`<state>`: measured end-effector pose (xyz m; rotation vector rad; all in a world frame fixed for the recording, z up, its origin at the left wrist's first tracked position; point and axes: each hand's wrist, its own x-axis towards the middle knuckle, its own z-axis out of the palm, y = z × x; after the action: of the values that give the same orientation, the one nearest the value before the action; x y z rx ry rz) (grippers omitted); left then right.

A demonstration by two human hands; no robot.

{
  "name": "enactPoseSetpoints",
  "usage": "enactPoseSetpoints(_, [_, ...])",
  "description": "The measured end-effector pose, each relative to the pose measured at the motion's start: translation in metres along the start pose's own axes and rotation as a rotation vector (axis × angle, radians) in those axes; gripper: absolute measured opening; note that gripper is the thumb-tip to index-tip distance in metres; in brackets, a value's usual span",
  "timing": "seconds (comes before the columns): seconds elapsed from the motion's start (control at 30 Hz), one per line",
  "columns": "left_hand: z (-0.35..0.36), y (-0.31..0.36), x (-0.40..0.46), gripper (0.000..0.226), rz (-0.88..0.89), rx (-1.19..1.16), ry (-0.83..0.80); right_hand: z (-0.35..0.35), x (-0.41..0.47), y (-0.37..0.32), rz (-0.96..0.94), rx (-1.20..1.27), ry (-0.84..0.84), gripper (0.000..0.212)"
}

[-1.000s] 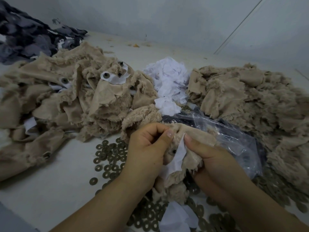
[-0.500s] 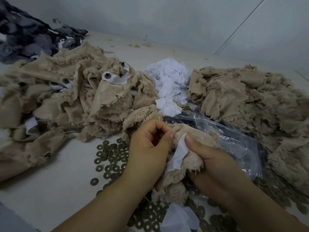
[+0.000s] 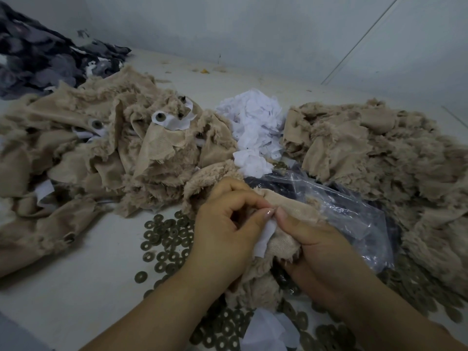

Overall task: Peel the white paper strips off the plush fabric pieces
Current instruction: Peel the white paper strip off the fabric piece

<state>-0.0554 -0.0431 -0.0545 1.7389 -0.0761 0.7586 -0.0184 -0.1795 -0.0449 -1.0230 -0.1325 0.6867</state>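
A: Grip check. Left hand (image 3: 222, 231): thumb and forefinger pressed together on the top edge of the strip (image 3: 264, 236). Right hand (image 3: 321, 252): closed around the plush piece (image 3: 283, 236), thumb pinning the cloth just beside the strip.

B: Where's the piece?

A: Held between both hands, above the washers (image 3: 167, 239), close to the body. Strip runs down its smooth backing; lower end seems loose, top end under the thumbs.

B: Step?

A: Mid-peel, I'd judge. Next move calls for the left hand to draw the strip away while the right keeps the cloth taut, so the paper comes off whole and not torn.

B: How far along overall?

A: Left pile (image 3: 106, 148) shows white strips on it, so work remains. Right pile (image 3: 374, 153) shows none. Paper heap (image 3: 253, 122) sits between them.

B: Surface, room?

A: Pale worktop (image 3: 65, 279), scattered with washers. Clear bag (image 3: 354, 211) under the right wrist. Grey fabric (image 3: 38, 59) far left. Plain grey wall (image 3: 253, 29) behind, dim light.
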Motion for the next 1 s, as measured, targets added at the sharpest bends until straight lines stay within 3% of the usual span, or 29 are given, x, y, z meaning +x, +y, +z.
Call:
enactPoseSetpoints(0.4, [0.001,-0.004,-0.002,0.008,-0.245,-0.102,0.054,0.001,0.000,-0.004,0.004,0.069,0.005,0.034])
enactPoseSetpoints(0.6, [-0.002,-0.002,0.002,0.022,-0.253,-0.131,0.050,0.004,-0.001,-0.006,-0.051,0.036,0.019,0.032])
enactPoseSetpoints(0.73, [-0.014,0.003,0.013,0.030,-0.236,-0.112,0.108,0.008,0.000,-0.006,-0.080,0.037,-0.057,0.031])
enactPoseSetpoints(0.83, [-0.030,0.007,0.024,0.027,-0.170,-0.062,0.172,0.010,-0.003,0.000,-0.153,-0.431,-0.089,0.026])
enactPoseSetpoints(0.93, [-0.043,0.010,0.029,0.025,-0.109,0.022,0.197,0.008,-0.005,0.011,-0.497,-1.237,-0.186,0.017])
enactPoseSetpoints(1.0, [-0.050,0.009,0.029,0.027,-0.049,0.083,0.205,0.008,-0.002,0.019,-0.616,-1.545,-0.291,0.011])
